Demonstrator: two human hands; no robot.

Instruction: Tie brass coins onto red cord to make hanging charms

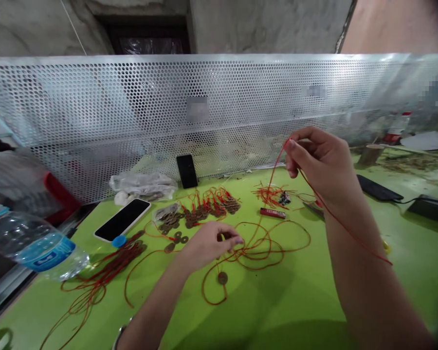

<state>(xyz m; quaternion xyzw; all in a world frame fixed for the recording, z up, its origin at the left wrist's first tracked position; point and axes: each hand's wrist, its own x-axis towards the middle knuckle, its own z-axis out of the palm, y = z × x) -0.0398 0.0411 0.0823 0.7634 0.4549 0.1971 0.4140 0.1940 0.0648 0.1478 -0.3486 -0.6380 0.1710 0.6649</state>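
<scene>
Head view: right hand [319, 163] raised above the middle of the green worktop [277, 311], thumb and forefinger closed on a red cord [275, 170], remaining fingers curled loosely. Cord running down from the pinch toward the worktop, with a second strand trailing along the right forearm. Left hand [209, 243] low over the worktop centre, fingertips drawn together on the loose coil of the same red cord [266, 245]; whether anything else is held there, cannot tell. Round coin [222, 278] threaded on a cord loop just in front of the left hand. More coins [171, 221] and tied coin bundles [219, 204] heaped toward the far edge. Red lighter [272, 213] near the far edge, beneath the right hand. Bundle of red cords [105, 272] spread toward the left edge, beside a phone [123, 219] lying face up with a blue cap [119, 240] touching it. Second phone [187, 171] leaning against the perforated metal screen [95, 107] at the far edge. Water bottle [32, 243] lying at the left edge.
</scene>
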